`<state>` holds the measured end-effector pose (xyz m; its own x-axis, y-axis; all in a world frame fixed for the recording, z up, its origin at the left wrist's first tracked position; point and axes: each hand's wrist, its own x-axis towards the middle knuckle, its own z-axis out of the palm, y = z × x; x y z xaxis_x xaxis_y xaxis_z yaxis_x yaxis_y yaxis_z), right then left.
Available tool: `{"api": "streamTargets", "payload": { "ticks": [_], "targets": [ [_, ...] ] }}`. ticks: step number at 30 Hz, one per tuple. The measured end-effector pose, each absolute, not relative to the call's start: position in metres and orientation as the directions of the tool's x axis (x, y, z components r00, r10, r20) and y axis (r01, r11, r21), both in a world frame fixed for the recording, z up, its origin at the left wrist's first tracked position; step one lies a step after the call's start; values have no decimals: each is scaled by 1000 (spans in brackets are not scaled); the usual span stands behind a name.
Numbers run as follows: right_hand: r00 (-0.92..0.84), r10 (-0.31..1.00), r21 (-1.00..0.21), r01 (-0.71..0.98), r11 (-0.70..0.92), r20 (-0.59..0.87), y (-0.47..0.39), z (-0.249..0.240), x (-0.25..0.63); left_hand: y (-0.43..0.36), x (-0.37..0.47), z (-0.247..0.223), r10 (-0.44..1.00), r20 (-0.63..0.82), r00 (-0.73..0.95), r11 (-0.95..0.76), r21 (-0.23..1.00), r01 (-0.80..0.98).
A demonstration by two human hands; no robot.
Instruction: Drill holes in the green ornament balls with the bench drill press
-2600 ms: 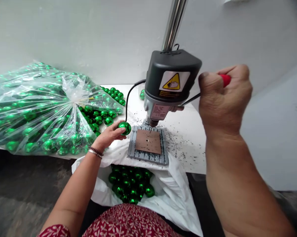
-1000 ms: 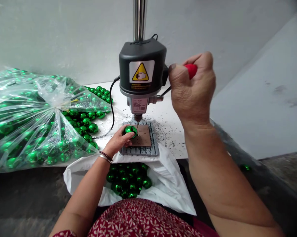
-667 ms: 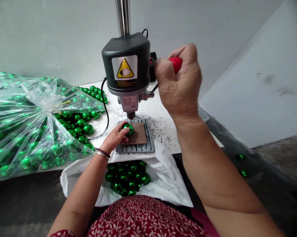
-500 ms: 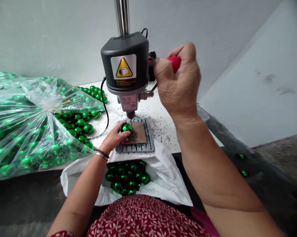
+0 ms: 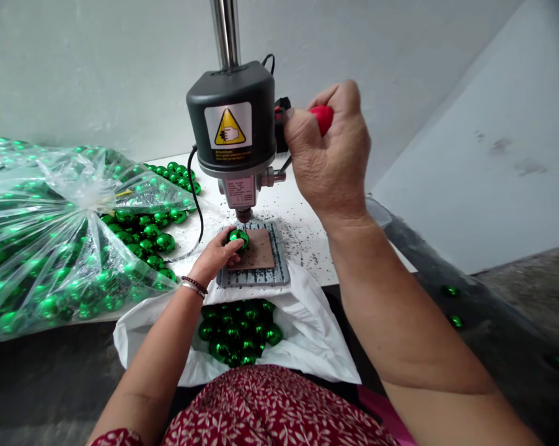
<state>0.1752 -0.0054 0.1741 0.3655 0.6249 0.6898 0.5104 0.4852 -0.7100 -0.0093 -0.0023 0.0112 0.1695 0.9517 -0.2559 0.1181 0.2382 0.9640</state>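
A shiny green ball (image 5: pixel 237 239) is held by my left hand (image 5: pixel 218 254), fingers around its left side, over a brown board (image 5: pixel 259 251) on the drill press base (image 5: pixel 282 266). The thin drill bit comes down at the ball's upper right edge; whether it touches the ball I cannot tell. My right hand (image 5: pixel 330 148) is closed round the red-tipped handle (image 5: pixel 322 119) at the right side of the dark drill head (image 5: pixel 233 118).
A clear plastic bag (image 5: pixel 75 248) full of green balls covers the left, with loose balls (image 5: pixel 152 232) beside it. More green balls (image 5: pixel 240 331) lie in a white cloth (image 5: pixel 312 328) at my lap. Dark shavings dot the white table (image 5: pixel 314 257).
The whole view has shifted slightly. My left thumb sits a little higher on the ball. My right hand stays on the handle.
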Motion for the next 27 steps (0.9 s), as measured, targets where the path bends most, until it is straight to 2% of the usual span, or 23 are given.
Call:
{"api": "streamTargets", "payload": {
  "ticks": [9,15,19,21,27],
  "targets": [
    [350,634,-707,515,485,690,-6,174,177,-6,5,19,938,-312,150,309,950,45],
    [337,647,-709,517,479,683,-7,175,176,-10,5,8,969,-218,115,186,953,238],
    [316,634,-689,514,511,706,-6,173,178,-10,8,4,989,-124,84,104,972,210],
    [313,623,-679,514,524,717,-6,171,179,-10,10,7,991,-117,71,100,972,212],
    [287,563,-617,534,578,775,-17,156,179,-10,13,17,990,-121,76,84,922,377]
  ]
}}
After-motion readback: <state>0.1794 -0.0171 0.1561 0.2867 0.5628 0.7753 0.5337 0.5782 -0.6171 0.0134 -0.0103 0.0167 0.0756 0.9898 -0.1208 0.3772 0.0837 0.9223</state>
